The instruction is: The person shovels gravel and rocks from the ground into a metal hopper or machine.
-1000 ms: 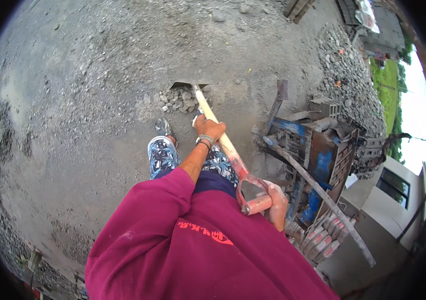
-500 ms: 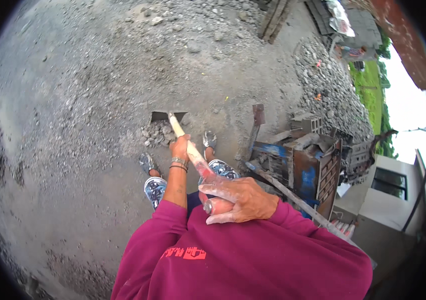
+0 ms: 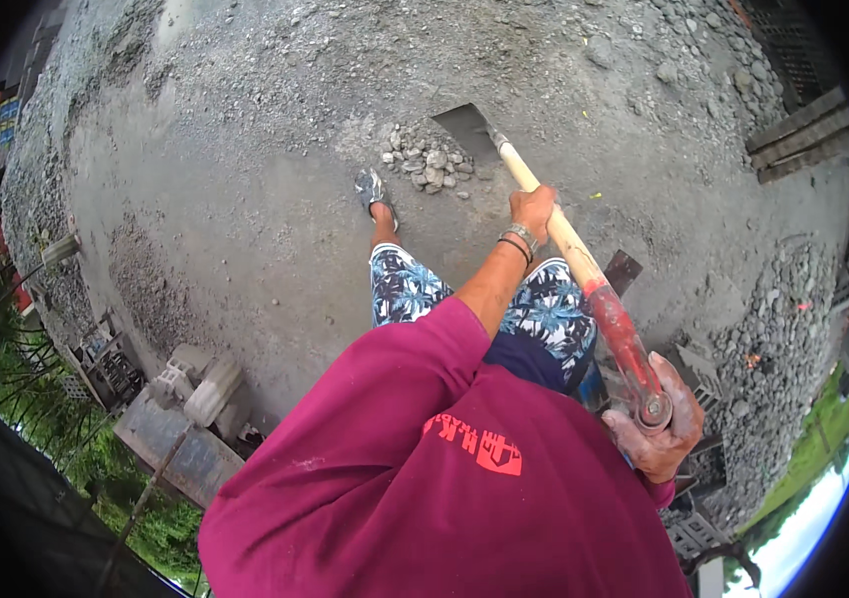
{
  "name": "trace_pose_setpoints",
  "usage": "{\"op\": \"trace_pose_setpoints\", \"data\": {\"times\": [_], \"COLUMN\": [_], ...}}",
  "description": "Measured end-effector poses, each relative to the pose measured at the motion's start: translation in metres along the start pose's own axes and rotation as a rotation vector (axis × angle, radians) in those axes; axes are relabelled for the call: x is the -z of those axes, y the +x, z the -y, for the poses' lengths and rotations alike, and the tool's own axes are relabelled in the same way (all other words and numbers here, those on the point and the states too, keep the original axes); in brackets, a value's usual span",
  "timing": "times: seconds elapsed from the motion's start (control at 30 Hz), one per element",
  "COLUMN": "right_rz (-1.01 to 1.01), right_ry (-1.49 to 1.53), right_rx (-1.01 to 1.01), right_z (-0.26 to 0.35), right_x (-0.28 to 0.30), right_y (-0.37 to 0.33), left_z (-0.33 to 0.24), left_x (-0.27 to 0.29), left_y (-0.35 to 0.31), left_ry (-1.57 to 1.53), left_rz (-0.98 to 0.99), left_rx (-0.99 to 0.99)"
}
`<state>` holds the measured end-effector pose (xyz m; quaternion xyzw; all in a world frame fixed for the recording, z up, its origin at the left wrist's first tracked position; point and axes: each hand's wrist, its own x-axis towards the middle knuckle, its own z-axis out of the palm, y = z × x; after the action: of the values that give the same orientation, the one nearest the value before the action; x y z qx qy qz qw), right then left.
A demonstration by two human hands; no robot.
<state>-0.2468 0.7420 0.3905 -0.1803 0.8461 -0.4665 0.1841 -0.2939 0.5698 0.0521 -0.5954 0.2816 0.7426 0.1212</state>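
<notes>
Shovel (image 3: 574, 246) slants up-left from my right hand (image 3: 668, 448) gripping its end, my left hand (image 3: 532, 210) clasping mid-shaft, nearer the stones (image 3: 433, 160).

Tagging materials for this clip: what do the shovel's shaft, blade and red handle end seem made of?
Shaft: probably bare wood, pale yellow and matte. Blade: likely metal, thin and dull dark grey. Red handle end: perhaps painted metal, its red worn patchy, though plastic isn't ruled out.

A shovel (image 3: 584, 266) is slanting from near right to far left. Its flat, dark grey blade (image 3: 466, 130) is forming the far end; its pale wooden shaft (image 3: 566, 237) is running nearward into a scuffed red grip (image 3: 625, 337) at the right.
</notes>
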Motion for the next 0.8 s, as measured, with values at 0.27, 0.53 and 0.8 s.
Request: {"op": "trace_pose_setpoints", "data": {"times": [0.27, 0.53, 0.8], "right_rz": [-0.277, -0.881, -0.985], "right_ry": [0.021, 0.263, 0.094], "right_rx": [-0.433, -0.924, -1.237], "right_z": [-0.123, -0.211, -0.242], "right_x": [0.086, 0.16, 0.153], "right_y": [-0.118, -0.229, -0.25], "left_z": [0.107, 0.266, 0.335], "left_x": [-0.064, -0.11, -0.062], "left_y": [0.059, 0.107, 0.119], "left_ry": [-0.355, -0.329, -0.185], "left_rz": [0.028, 0.073, -0.116], "left_rx": [0.144, 0.366, 0.493]}}
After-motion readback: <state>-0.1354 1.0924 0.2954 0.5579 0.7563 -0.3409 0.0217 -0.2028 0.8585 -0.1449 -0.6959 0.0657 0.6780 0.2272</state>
